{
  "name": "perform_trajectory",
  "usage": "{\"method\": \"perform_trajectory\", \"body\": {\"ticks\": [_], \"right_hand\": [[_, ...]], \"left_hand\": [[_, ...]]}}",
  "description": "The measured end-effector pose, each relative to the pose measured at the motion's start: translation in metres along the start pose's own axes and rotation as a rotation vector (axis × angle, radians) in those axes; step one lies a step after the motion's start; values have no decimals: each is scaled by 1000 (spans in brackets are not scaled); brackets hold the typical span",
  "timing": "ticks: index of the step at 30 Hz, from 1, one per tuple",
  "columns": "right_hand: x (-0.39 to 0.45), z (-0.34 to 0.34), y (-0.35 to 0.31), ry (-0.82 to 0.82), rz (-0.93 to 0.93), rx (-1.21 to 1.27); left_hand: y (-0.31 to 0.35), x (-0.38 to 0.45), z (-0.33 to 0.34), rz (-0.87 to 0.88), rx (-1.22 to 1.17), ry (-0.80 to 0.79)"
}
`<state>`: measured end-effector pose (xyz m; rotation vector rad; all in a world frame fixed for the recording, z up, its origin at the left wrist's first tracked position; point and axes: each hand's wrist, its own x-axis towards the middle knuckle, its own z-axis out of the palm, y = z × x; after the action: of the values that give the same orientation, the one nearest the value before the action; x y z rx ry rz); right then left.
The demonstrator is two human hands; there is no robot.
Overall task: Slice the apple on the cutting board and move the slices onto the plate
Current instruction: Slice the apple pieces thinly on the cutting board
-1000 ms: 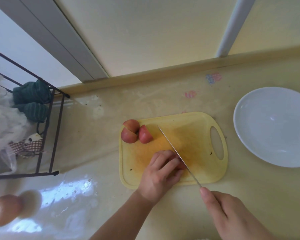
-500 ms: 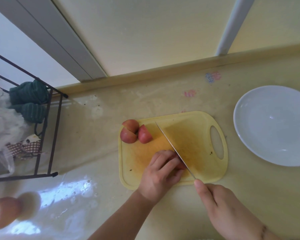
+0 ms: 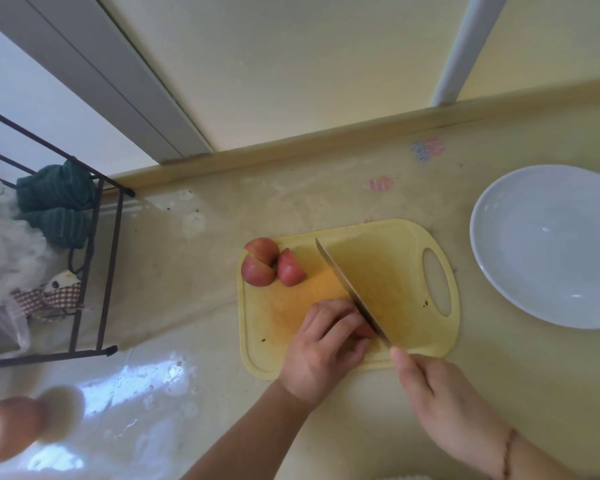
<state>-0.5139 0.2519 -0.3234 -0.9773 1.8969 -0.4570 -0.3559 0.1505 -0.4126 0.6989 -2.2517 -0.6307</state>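
Yellow cutting board [image 3: 388,268]: left hand [image 3: 321,348] pins an apple piece [image 3: 367,332] (mostly hidden); right hand [image 3: 444,403] grips the knife [image 3: 350,292].

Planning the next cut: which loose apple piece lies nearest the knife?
The single wedge, just left of the knife; the other two pieces sit together at the board's corner.

The cutting board [image 3: 388,271] at centre looks like matt yellow plastic, stained orange, and the knife [image 3: 350,292] blade is shiny metal. At right the white plate [image 3: 548,247] is glossy, the table [image 3: 222,209] carries a shiny clear film, and the dark rack [image 3: 104,258] at left is thin metal rod holding green ribbed cloth [image 3: 54,202].
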Motion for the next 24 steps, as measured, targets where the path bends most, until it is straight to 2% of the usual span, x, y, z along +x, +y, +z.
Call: {"method": "perform_trajectory", "body": {"ticks": [5, 12, 24], "right_hand": [[-2, -11, -5, -54, 6, 51], [-35, -16, -17, -19, -9, -71], [-41, -13, -14, -43, -10, -38]], "left_hand": [[1, -1, 0, 4, 22, 0], [-2, -5, 2, -21, 20, -24], [1, -2, 0, -12, 2, 3]]}}
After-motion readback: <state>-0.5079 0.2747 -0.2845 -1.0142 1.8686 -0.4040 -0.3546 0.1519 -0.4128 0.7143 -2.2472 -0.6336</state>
